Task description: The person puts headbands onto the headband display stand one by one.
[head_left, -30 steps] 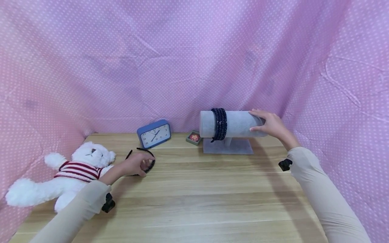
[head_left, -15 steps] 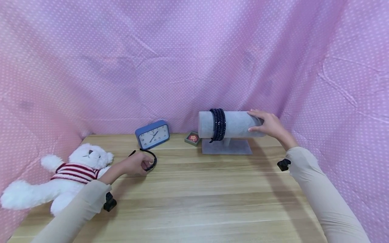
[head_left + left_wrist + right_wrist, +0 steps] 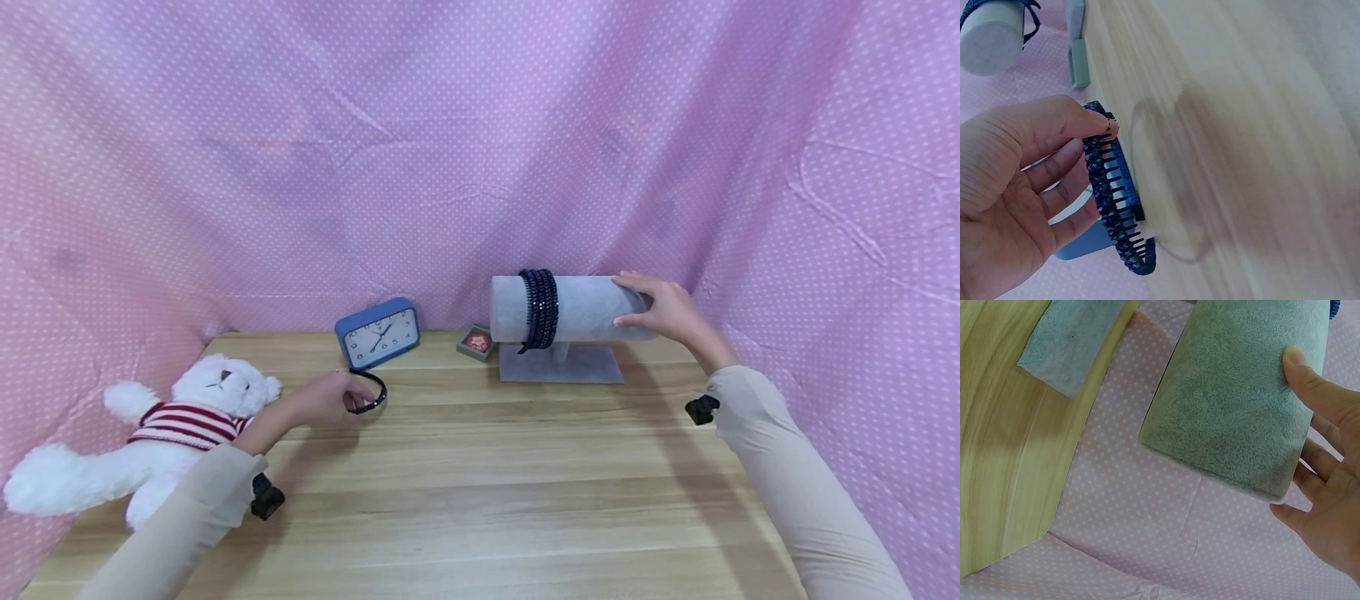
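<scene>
My left hand pinches a dark beaded headband between thumb and fingers, left of the table's middle. Comb teeth line its inner side, and its shadow falls on the wood beneath. Part of the band is hidden behind the hand in the head view. My right hand grips the right end of a grey padded roll on a headband stand, its thumb on the near face and its fingers round the far side. Several similar dark headbands sit around the roll toward its left end.
A blue alarm clock stands behind the left hand. Close by the stand's base is a small green box with a star design. A white teddy bear in a striped sweater lies at the left. Pink dotted cloth hangs around the table.
My left hand has closed on the headband and lifted it off the table, its loop now turned. The right hand stays on the roll.
</scene>
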The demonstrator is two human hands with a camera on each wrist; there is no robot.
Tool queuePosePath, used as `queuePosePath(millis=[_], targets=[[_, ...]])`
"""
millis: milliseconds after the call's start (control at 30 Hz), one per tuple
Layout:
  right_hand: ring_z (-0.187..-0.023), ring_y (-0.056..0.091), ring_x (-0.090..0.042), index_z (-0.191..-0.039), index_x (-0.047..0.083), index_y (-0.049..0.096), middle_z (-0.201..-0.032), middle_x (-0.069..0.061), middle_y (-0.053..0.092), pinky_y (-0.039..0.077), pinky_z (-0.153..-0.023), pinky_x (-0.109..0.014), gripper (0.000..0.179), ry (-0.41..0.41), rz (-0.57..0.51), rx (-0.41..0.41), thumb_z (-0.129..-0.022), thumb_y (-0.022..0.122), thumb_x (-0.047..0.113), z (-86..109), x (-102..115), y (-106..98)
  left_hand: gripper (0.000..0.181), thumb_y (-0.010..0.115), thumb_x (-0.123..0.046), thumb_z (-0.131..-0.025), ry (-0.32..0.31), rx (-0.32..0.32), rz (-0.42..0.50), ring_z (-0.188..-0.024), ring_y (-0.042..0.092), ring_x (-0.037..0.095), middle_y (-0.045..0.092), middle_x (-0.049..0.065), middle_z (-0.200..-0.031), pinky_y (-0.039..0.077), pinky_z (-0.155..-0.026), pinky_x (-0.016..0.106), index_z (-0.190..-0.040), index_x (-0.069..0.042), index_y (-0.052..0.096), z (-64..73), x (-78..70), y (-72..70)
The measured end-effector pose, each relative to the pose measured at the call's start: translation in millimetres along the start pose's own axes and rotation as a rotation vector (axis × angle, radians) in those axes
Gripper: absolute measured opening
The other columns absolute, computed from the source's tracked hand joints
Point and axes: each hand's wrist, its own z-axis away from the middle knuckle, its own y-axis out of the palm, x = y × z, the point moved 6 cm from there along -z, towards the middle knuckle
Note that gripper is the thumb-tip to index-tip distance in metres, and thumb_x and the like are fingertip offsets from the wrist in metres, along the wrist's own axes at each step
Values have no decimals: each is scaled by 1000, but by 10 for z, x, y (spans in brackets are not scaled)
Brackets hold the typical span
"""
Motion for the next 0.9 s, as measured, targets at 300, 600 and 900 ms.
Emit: queuePosePath(millis=[300, 600, 900], targets=[[-144, 41, -46, -144, 8, 57, -152, -21, 49, 28, -121, -62, 76, 11, -14, 18, -77, 90, 24, 2, 19, 12, 29, 76, 3, -78, -67, -63, -9, -81, 65, 15, 74, 9, -90, 56, -70, 26, -107, 1, 78, 72, -18, -242], [-144, 42, -46, -144, 7, 57, -152, -21, 50, 28, -120, -63, 76, 14, -12, 13, -78, 89, 22, 13, 24, -4, 31, 71, 4, -75, -83, -81, 4, -80, 64, 13, 76, 9, -91, 55, -68, 24, -105, 0, 78, 100, -27, -389], [-143, 42, -47, -144, 6, 58, -151, -22, 50, 29, -120, -62, 75, 10, -16, 6, -77, 90, 21, 17, 28, -9, 28, 73, 4, -82, -41, -129, -4, -87, 69, 20, 77, 12, -98, 58, -76, 30, -109, 2, 77, 127, -78, -554]])
